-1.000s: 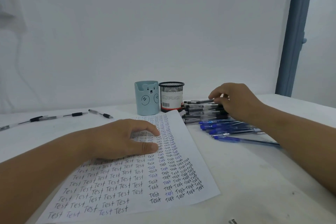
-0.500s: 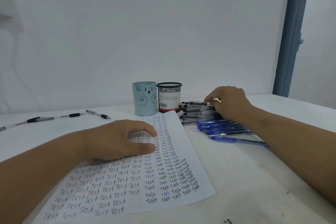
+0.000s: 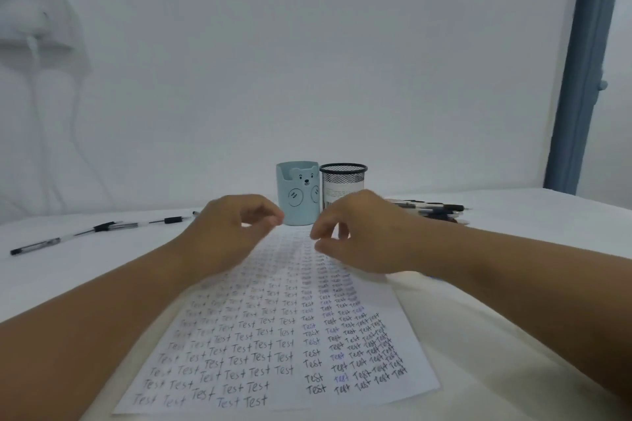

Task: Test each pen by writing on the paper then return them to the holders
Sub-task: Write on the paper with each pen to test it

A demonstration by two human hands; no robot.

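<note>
1. Nearest me lies the paper (image 3: 273,345), flat on the white surface (image 3: 496,352) and filled with rows of the handwritten word "Test", mostly black with a few blue.
2. Above the far end of the sheet I see both hands facing each other. My left hand (image 3: 232,232) has its fingers curled with thumb and fingertips close together; the view is blurred and I cannot tell whether it pinches anything.
3. My right hand (image 3: 362,232) is likewise curled, fingertips drawn near the thumb, and I cannot make out a pen in it.
4. Just beyond the hands stand the blue bear holder (image 3: 298,193) and the black mesh holder (image 3: 343,181), side by side and upright.
5. To the right lies a pile of black pens (image 3: 434,210); to the left, loose pens (image 3: 99,229) lie scattered on the surface.
</note>
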